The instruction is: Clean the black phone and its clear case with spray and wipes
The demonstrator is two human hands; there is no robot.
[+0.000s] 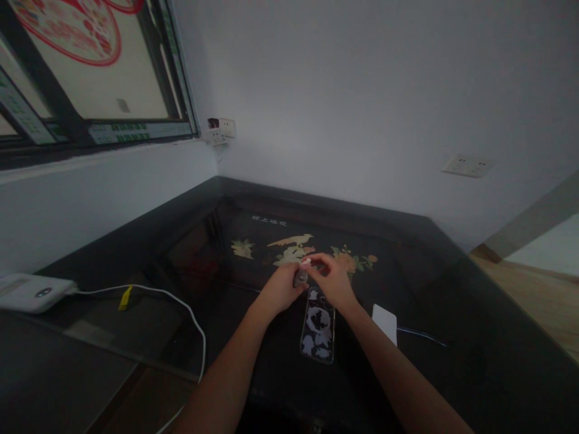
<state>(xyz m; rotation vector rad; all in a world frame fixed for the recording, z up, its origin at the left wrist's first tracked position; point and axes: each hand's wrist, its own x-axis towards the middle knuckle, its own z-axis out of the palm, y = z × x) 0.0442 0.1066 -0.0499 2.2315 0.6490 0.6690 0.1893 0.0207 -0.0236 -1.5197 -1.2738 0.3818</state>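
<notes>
Left hand (pixel 281 288) and right hand (pixel 332 280) meet, fingertips of both pinched on a small object (pixel 301 276) just above the phone (pixel 318 325) on the table (pixel 452 313). The object is mostly hidden by the fingers and too dim to identify.

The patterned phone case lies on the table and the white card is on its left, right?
No. The head view shows the white card to the right of the patterned phone case, which does lie on the table.

Dark table (pixel 452 313) bears a phone case (pixel 318 328), white card (pixel 385 321) and cable (pixel 204 355).
</notes>
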